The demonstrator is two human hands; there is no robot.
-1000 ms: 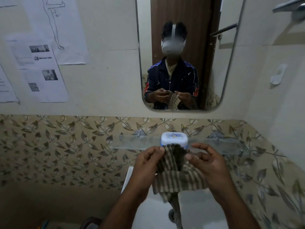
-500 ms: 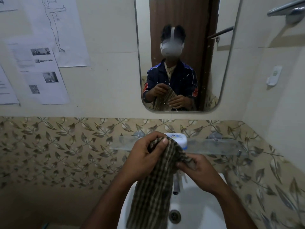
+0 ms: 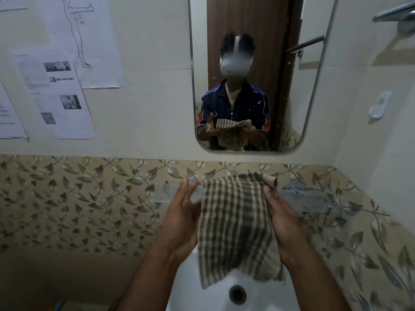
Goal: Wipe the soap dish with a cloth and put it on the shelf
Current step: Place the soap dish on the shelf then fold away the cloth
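While cloth (image 3: 235,223) hides shelf (image 3: 310,198) (sink (image 3: 202,295) below).

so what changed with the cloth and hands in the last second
The cloth went from bunched between both hands to spread open over the sink, now hiding the soap dish. The left hand let go, fingers straight; the right hand keeps its grip. The shelf stayed put.

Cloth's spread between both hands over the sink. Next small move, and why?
Probably lower the cloth: it hangs in front of the glass shelf and no soap dish is visible. The right hand grips one edge; the left hand is open beside it.
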